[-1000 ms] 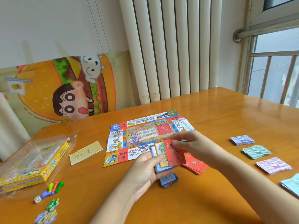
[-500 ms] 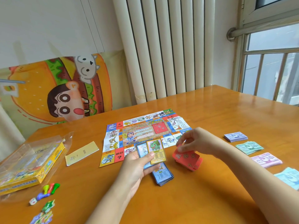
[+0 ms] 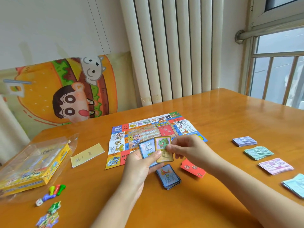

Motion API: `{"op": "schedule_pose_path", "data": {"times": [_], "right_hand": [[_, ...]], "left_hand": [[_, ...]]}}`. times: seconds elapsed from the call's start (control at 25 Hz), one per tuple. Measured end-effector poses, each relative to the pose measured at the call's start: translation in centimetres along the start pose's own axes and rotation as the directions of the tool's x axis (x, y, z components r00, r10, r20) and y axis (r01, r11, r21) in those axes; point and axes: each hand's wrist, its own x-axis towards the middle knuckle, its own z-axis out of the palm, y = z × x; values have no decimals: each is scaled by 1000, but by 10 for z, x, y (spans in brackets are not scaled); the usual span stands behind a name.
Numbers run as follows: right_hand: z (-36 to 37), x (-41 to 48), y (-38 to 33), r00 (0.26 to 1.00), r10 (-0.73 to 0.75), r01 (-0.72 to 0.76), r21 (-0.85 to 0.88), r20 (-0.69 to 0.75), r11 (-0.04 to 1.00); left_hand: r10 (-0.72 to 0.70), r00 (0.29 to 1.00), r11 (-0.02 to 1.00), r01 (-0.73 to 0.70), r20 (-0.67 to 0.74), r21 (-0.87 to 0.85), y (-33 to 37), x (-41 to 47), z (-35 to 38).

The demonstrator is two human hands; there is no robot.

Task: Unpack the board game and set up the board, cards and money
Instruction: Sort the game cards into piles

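My left hand [image 3: 141, 168] is gripping 2 fanned cards (a blue-bordered card [image 3: 146, 149] and a gold-bordered card [image 3: 162, 144]) over the colourful paper board [image 3: 148, 129], at its near edge; my right hand [image 3: 189, 150] is pinching the gold-bordered card.

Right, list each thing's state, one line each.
Game board: unfolded, flat.
Left hand: holds fanned cards.
Right hand: pinches the yellow-bordered card.
Blue card pile: stacked, face up.
Red card pile: stacked.
Money: four sorted stacks.
Pawns: lying down.
Game box: flat, inside clear wrapper.
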Motion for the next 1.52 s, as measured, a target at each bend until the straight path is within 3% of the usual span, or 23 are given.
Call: {"op": "schedule_pose_path", "data": {"times": [0.12, 0.24, 0.32, 0.56, 0.64, 0.76, 0.84, 0.96, 1.12, 1.24, 1.36, 1.52], "right_hand": [[-3, 3, 3, 993, 115, -116, -63, -18, 991], [-5, 0, 3, 972, 222, -207, -181, 70, 961], [-4, -2, 3, 961, 252, -207, -309, 115, 929], [7, -5, 6, 965, 259, -193, -557, 42, 808], [11, -7, 7, 983, 185, -145, -609, 3, 779], [10, -3, 7, 997, 26, -51, -345, -79, 937], [9, -1, 5, 998, -19, 10, -154, -52, 988], [7, 0, 7, 999, 6, -8, -73, -39, 997], [-1, 3, 6, 989, 103, -106, -15, -107, 994], [-1, 3, 3, 990, 110, -98, 128, -89, 987], [4, -2, -2, 995, 93, -98, 295, 33, 951], [4, -1, -2, 993, 119, -110, 347, -6, 931]], "left_hand": [[-95, 994, 989, 87, -61, -123, 6, 8, -3], [-138, 979, 948, 86, -152, -307, 8, 17, -13], [-130, 974, 946, 66, -188, -316, 7, 19, -17], [-114, 975, 957, 56, -191, -286, 3, 19, -17], [-96, 976, 976, 53, -194, -212, 1, 17, -15], [-55, 986, 998, 51, -156, -27, -4, 13, -13], [-51, 995, 998, 53, -80, 22, -6, 9, -10], [-99, 995, 995, 99, 28, 5, -3, 6, -6], [-155, 982, 964, 175, 110, -200, 2, 12, -9], [-94, 992, 992, 100, 81, -79, 2, 10, -11], [-39, 999, 999, 39, 15, -8, -1, 8, -11], [-88, 996, 978, 85, -10, -191, -1, 9, -5]]}}
